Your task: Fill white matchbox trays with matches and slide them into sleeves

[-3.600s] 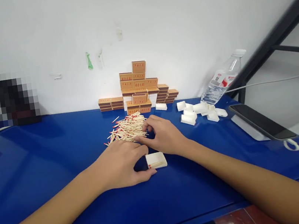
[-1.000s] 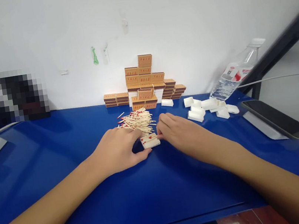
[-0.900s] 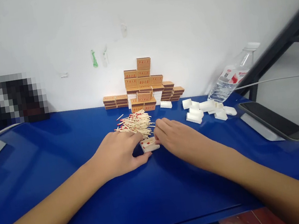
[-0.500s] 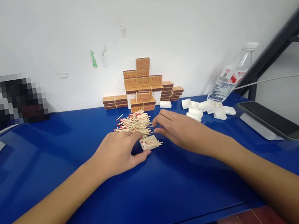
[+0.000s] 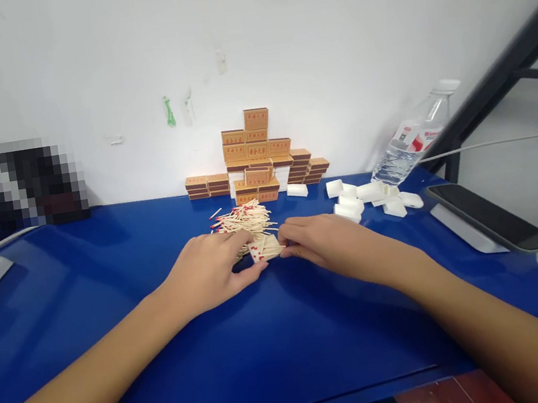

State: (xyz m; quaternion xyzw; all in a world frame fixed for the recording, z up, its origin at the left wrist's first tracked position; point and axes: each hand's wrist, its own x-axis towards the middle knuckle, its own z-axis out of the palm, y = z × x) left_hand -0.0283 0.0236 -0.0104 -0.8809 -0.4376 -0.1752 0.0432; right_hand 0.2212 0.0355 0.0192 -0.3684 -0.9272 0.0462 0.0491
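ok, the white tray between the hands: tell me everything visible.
The white tray is small, shallow, rectangular and open-topped, apparently thin card. Matches lie in it, red heads mostly toward the left, some sticks slanting. It looks roughly level, at the near edge of the match heap. The left hand brackets its left end between thumb and fingers; the right hand is at its right end, whether touching tray or only matches is unclear.
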